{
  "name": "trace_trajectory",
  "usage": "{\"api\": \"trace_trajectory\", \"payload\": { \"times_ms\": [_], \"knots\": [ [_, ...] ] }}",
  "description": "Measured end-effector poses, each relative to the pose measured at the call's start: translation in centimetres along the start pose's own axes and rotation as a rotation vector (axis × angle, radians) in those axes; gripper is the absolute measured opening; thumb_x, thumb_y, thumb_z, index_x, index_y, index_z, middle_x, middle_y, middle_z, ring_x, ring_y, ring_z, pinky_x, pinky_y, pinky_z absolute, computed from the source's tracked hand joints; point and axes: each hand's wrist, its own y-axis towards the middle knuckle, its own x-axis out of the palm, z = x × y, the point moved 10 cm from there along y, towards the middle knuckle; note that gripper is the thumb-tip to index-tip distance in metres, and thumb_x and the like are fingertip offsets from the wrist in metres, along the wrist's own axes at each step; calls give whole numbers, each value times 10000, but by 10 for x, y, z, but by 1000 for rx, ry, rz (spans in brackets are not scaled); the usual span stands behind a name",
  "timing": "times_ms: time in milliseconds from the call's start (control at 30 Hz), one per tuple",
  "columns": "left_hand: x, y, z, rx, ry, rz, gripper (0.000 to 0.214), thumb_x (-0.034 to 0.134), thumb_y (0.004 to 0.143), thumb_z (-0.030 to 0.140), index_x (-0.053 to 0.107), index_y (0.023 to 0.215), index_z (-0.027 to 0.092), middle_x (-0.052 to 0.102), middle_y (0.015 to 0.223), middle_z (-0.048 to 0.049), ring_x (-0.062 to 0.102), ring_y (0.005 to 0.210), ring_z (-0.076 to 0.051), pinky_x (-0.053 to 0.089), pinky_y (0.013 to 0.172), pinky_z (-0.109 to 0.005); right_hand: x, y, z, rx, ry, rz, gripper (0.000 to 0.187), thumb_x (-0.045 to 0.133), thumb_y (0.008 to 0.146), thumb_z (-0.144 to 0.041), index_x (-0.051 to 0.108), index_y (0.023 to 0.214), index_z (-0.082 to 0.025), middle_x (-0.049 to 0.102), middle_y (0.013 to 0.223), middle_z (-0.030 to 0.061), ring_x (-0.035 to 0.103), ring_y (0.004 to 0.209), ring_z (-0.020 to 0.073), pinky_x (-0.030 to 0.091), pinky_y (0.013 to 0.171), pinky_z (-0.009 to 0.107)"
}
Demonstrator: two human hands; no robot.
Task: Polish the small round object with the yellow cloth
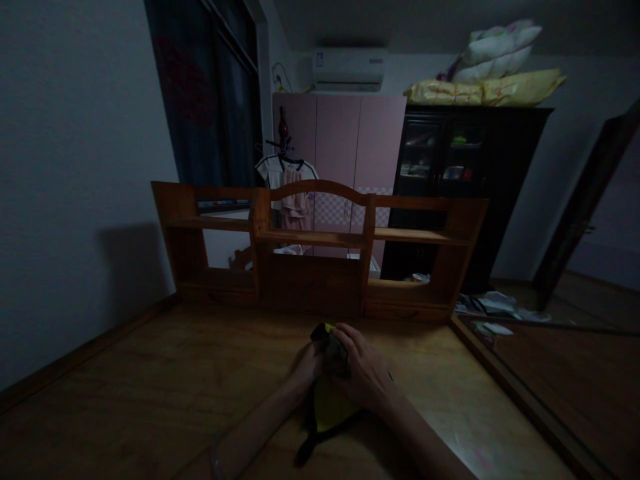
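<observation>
Right hand [367,375]: I have it closed around the upper end of the yellow-and-black item [334,408], fingers bent over the top.
Left hand [309,365]: I hold it against the same end; its fingers are hidden in the dim light, so I cannot tell their grip.
Yellow-and-black item: between my forearms, over the wooden board [215,353], short of the wooden shelf [310,238].

You are showing a bare left hand [307,365], right hand [366,373] and forearms [423,430]; on the left forearm [263,415] you are wearing a thin band [215,458] (its details are blurring in dimness).
</observation>
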Motion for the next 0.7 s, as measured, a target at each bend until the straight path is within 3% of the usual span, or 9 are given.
{"api": "trace_trajectory", "payload": {
  "times_ms": [133, 367, 467, 700],
  "knots": [
    [5, 6, 1, 53, 83, -54, 369, 754, 566, 392, 684, 805, 119, 714, 863, -86, 631, 814, -255, 511, 745, -318, -5, 1, 0, 34, 63, 24, 764, 673, 696, -212, 306, 1365, -216, 406, 1362, 120, 427, 1239, 269, 420, 1016, 450],
    [13, -2, 18, 99, 262, -115, 470, 725, 589, 507, 686, 857, 123, 711, 896, -88, 618, 908, -287, 496, 811, -346, -7, 0, 7, 56, 39, -16, 764, 683, 687, -255, 320, 1357, -207, 432, 1354, 120, 459, 1214, 267, 438, 994, 424],
    [11, -1, 17, 82, 288, -104, 409, 727, 616, 444, 680, 887, 141, 709, 935, -83, 604, 973, -291, 480, 865, -366, -6, 0, 11, 47, 26, -20, 776, 698, 678, -285, 329, 1356, -204, 449, 1344, 128, 480, 1198, 276, 448, 977, 429],
    [-1, 2, 14, 115, 72, -4, 449, 751, 564, 224, 631, 993, 175, 671, 1078, -96, 602, 1019, -263, 452, 923, -356, 3, 0, 12, 40, 77, -69, 873, 770, 625, -285, 312, 1368, -248, 428, 1367, 100, 439, 1240, 267, 407, 1021, 433]
  ]
}}
